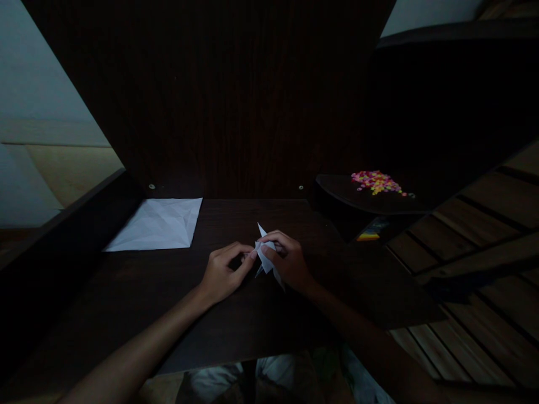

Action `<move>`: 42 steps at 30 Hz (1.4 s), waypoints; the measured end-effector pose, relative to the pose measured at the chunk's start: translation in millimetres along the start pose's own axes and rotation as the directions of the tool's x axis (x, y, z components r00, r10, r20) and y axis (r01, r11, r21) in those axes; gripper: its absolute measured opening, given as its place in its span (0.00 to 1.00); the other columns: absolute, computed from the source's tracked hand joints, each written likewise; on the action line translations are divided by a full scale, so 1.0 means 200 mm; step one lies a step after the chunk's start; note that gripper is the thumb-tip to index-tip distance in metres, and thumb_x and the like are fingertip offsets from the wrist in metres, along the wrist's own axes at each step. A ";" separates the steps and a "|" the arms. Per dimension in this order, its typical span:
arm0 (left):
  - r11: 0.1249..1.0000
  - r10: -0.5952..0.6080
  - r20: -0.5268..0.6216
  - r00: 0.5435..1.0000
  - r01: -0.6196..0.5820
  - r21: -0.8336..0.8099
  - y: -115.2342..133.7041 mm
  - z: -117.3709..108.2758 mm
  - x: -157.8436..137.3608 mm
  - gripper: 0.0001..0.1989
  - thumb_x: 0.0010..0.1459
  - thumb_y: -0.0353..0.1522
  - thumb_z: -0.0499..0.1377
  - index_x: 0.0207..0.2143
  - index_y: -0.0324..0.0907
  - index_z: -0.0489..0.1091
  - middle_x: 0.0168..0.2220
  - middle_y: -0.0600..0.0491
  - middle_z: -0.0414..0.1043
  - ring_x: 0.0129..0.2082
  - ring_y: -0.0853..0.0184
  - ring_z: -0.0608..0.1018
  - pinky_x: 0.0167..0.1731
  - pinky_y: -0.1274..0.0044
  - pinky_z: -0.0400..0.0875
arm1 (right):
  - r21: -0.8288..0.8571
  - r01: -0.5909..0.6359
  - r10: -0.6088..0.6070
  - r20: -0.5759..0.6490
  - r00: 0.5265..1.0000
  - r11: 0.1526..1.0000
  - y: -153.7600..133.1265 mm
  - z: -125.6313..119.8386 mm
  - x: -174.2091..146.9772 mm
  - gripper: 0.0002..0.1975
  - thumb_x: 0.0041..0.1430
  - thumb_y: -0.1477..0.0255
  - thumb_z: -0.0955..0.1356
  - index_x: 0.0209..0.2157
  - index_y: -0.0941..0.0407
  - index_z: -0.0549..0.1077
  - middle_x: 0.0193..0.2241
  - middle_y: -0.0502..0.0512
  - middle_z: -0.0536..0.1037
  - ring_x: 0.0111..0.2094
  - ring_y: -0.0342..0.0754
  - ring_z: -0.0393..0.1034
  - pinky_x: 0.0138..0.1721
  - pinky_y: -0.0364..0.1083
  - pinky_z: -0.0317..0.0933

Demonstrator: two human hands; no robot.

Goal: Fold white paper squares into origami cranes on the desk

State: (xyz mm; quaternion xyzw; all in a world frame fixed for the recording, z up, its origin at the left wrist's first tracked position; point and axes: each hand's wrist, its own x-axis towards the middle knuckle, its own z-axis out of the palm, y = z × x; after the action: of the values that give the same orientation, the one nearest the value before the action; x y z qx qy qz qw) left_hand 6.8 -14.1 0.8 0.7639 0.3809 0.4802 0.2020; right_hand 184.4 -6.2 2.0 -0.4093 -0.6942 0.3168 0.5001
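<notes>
A small piece of folded white paper (pixel 266 260), with several pointed flaps sticking out, is held between my two hands above the dark desk. My left hand (pixel 227 266) pinches its left edge between thumb and forefinger. From the other side my right hand (pixel 290 258) grips the body of the folded paper, thumb on the near face and fingers behind. One narrow point rises at the top, and others hang at the bottom. Parts of the paper are covered by my right fingers.
A creased white paper sheet (pixel 162 224) lies at the desk's back left. On a curved dark shelf (pixel 337 182) to the right sits a pile of small colourful pieces (pixel 377 183). A yellow-edged item (pixel 368 237) shows beneath the shelf. Dark panels border the back and left.
</notes>
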 end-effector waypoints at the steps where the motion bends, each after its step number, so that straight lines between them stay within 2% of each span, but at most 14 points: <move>1: 1.000 0.015 0.011 1.000 -0.015 -0.001 0.00 0.00 0.00 0.06 0.57 0.32 0.58 0.33 0.39 0.74 0.29 0.51 0.77 0.27 0.68 0.77 0.31 0.78 0.70 | -0.004 -0.001 0.001 -0.010 1.000 1.000 0.00 0.00 0.00 0.05 0.56 0.71 0.67 0.34 0.55 0.75 0.33 0.53 0.76 0.34 0.46 0.71 0.33 0.43 0.63; 12: 0.997 0.044 0.026 0.999 -0.045 0.060 0.00 0.00 -0.01 0.07 0.59 0.32 0.57 0.32 0.40 0.73 0.28 0.51 0.76 0.27 0.69 0.76 0.31 0.78 0.70 | -0.147 0.044 -0.051 -0.042 0.998 0.988 0.00 0.01 0.01 0.06 0.59 0.71 0.65 0.32 0.54 0.75 0.31 0.52 0.77 0.34 0.46 0.71 0.38 0.45 0.63; 18: 0.994 0.037 0.022 0.999 -0.039 0.104 0.00 0.00 0.00 0.08 0.59 0.32 0.56 0.31 0.40 0.72 0.26 0.52 0.75 0.25 0.69 0.76 0.29 0.79 0.69 | -0.231 0.060 -0.076 -0.058 0.995 0.971 -0.03 0.02 0.00 0.05 0.58 0.74 0.65 0.31 0.54 0.74 0.30 0.51 0.76 0.32 0.46 0.71 0.37 0.45 0.63; 28: 0.988 0.060 -0.054 0.997 -0.051 0.146 -0.01 0.02 0.00 0.06 0.57 0.31 0.58 0.28 0.40 0.72 0.24 0.54 0.73 0.23 0.70 0.74 0.28 0.79 0.69 | -0.340 0.187 -0.222 -0.065 0.973 0.922 -0.02 0.03 -0.02 0.05 0.58 0.74 0.65 0.34 0.54 0.74 0.31 0.53 0.76 0.32 0.46 0.72 0.36 0.45 0.66; 31: 0.981 0.086 -0.056 0.995 -0.075 0.181 -0.01 0.02 0.00 0.06 0.56 0.29 0.57 0.27 0.39 0.72 0.23 0.53 0.73 0.22 0.70 0.74 0.28 0.79 0.68 | -0.393 0.283 -0.323 -0.038 0.946 0.875 -0.01 0.04 -0.03 0.05 0.59 0.74 0.65 0.37 0.54 0.73 0.32 0.54 0.76 0.33 0.46 0.73 0.36 0.44 0.67; 36: 0.954 0.156 -0.069 0.985 -0.132 0.270 -0.01 0.02 -0.01 0.08 0.56 0.28 0.56 0.25 0.38 0.72 0.22 0.53 0.73 0.21 0.70 0.74 0.26 0.79 0.68 | -0.531 0.419 -0.486 0.014 0.874 0.737 0.01 0.06 -0.06 0.06 0.60 0.76 0.65 0.38 0.56 0.72 0.32 0.56 0.76 0.34 0.46 0.73 0.36 0.44 0.68; 39: 0.939 0.185 -0.061 0.981 -0.158 0.306 -0.02 0.02 -0.01 0.08 0.56 0.28 0.55 0.25 0.38 0.72 0.22 0.53 0.74 0.21 0.70 0.74 0.25 0.79 0.68 | -0.606 0.463 -0.548 0.053 0.835 0.647 0.01 0.06 -0.06 0.06 0.60 0.77 0.65 0.39 0.56 0.71 0.33 0.56 0.77 0.35 0.46 0.73 0.38 0.45 0.68; 42: 0.927 0.208 -0.043 0.977 -0.183 0.327 -0.03 0.02 -0.01 0.09 0.56 0.27 0.54 0.25 0.38 0.71 0.21 0.53 0.73 0.20 0.70 0.74 0.24 0.79 0.68 | -0.643 0.481 -0.568 0.085 0.819 0.596 0.02 0.06 -0.07 0.08 0.59 0.78 0.65 0.41 0.57 0.71 0.34 0.56 0.77 0.36 0.47 0.73 0.39 0.45 0.68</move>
State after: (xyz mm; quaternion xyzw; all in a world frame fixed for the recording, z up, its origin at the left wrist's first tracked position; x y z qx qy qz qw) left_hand 7.6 -11.4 -6.5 0.8018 0.3834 0.4583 0.0113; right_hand 176.1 -16.8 -11.5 -0.3506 -0.8144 -0.1268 0.4447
